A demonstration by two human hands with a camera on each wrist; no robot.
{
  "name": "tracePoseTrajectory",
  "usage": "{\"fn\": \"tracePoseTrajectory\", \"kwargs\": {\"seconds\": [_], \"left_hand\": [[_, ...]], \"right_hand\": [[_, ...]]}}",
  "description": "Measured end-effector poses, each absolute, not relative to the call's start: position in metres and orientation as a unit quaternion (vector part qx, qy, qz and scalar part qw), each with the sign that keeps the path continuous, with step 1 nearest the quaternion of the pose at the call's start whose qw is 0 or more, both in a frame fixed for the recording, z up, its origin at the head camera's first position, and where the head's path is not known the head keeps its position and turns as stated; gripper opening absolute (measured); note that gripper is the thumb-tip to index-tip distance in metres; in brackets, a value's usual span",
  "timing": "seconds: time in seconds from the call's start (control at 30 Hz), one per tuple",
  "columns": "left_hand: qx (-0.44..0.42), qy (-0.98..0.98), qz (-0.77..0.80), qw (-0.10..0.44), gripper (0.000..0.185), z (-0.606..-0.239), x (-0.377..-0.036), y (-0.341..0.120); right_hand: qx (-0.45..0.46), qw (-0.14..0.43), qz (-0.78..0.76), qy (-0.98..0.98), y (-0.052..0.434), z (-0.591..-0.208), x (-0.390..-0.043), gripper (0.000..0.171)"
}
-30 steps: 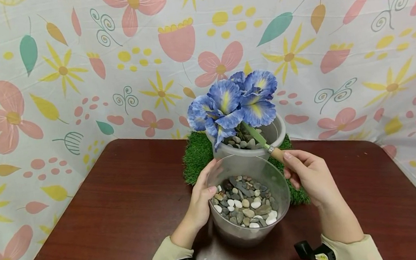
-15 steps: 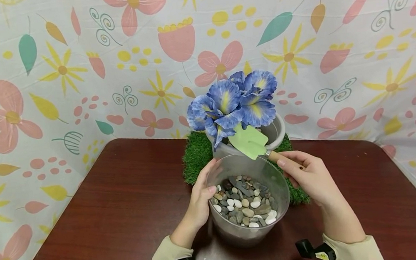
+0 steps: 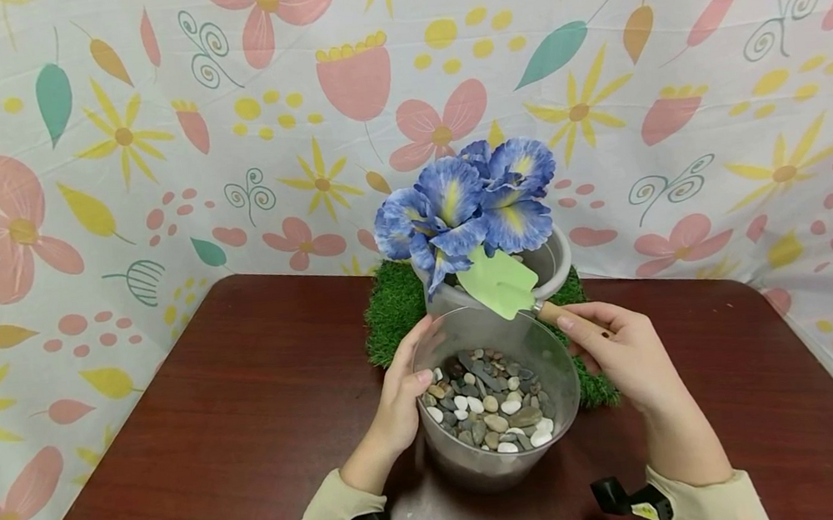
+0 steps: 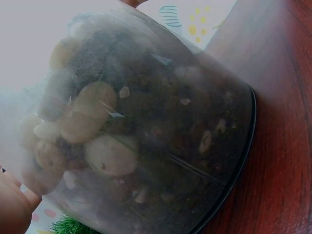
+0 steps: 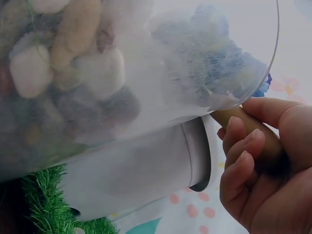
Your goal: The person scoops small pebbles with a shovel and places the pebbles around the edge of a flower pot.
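Fingers of my right hand (image 3: pixel 621 349) curl round the wooden handle of the green trowel (image 3: pixel 497 281), thumb on top, perhaps so the blade can turn easily; it hangs at the centre of the frame, above the far rim of the clear tub (image 3: pixel 482 470). My left hand (image 3: pixel 398 396) grips the tub's left side, probably to steady it and the pebbles (image 3: pixel 496 424) inside. Just beyond, a pale pot (image 3: pixel 564 258) of blue flowers (image 3: pixel 456 206) stands on grass matting (image 3: pixel 395 312), likely set close for easy reach. The reddish-brown table (image 3: pixel 238 444) spreads across the lower frame; a flower-printed cloth (image 3: pixel 207 121) hangs across the upper.
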State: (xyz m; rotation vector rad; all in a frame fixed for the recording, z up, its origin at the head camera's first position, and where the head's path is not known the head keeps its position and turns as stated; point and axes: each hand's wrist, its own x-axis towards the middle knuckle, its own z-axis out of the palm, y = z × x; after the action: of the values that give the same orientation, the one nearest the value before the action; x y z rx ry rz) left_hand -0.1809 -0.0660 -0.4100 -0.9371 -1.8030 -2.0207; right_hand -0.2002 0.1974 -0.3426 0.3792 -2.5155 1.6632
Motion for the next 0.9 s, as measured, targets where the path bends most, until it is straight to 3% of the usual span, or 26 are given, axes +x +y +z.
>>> {"fn": "tracePoseTrajectory", "kwargs": {"seconds": [0.9], "left_hand": [[-0.321,-0.629,-0.695,0.135,0.058,-0.41,-0.181,-0.066]], "right_hand": [[0.131,0.087,0.579,-0.8,0.2,-0.332,-0.188,0.028]]}}
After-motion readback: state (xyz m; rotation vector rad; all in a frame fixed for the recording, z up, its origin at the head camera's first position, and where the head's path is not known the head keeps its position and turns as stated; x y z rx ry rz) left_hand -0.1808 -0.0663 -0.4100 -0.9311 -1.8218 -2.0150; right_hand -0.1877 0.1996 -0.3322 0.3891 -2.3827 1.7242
